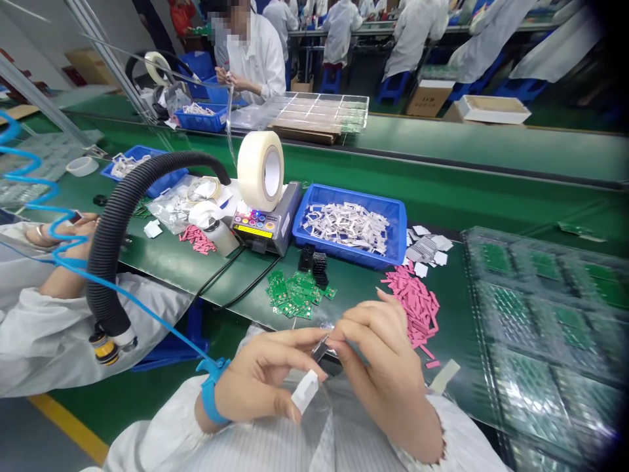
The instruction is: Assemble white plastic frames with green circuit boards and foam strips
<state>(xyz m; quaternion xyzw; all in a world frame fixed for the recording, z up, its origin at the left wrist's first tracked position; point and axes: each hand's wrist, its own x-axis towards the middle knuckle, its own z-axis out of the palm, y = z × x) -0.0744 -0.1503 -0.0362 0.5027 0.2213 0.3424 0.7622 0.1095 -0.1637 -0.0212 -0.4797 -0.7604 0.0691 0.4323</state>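
Pink strips (413, 308) lie heaped beside my right hand (383, 373), and loose green circuit boards (297, 295) sit in a pile ahead, while more boards already fill the pockets of a clear plastic tray (540, 314) to the right. Both hands are raised, bent at the wrists, pinching a small dark part (322, 351) in clear film above my chest. A white pad (304, 391) hangs below my left hand (258, 383).
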